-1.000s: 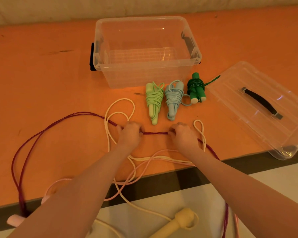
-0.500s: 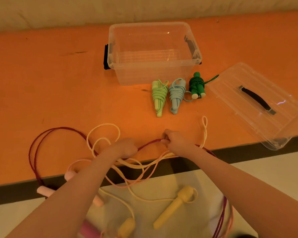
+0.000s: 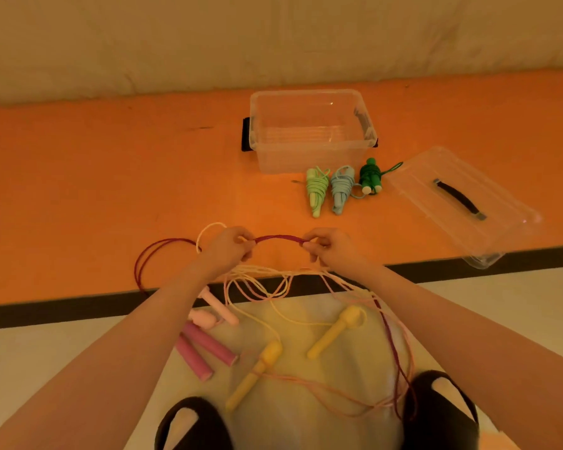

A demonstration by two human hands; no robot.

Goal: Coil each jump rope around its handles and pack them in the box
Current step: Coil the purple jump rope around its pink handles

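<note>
Left hand (image 3: 229, 249): your fingers are curled and pinch the dark red rope (image 3: 278, 238) at its left end of the raised span.

Right hand (image 3: 330, 247): fingers also curled, they pinch the same rope at the right end — both hands hold, none is free.

Rope between hands: a short doubled span, slightly arched, its long axis goes from 9 o'clock to 3 o'clock, just above the near part of the orange table (image 3: 111, 190).

Rest of the rope: from your left hand it loops out on the table toward 9 o'clock; from the right hand it drops over the table edge toward 5 o'clock, mixed with the cream and pale pink ropes.

Pink handles (image 3: 205, 350): they lie low at 7 o'clock from your left hand, side by side, well apart from the fingers. I judge they belong to the dark red rope, but I cannot follow the cord to them.

Nearer hand: the left one — so it should fetch the handles, in my judgement.

Box (image 3: 311, 133): open, at 12 o'clock from your right hand, nothing inside; three coiled ropes (image 3: 342, 190) lie just in front of it, not yet packed.
</note>
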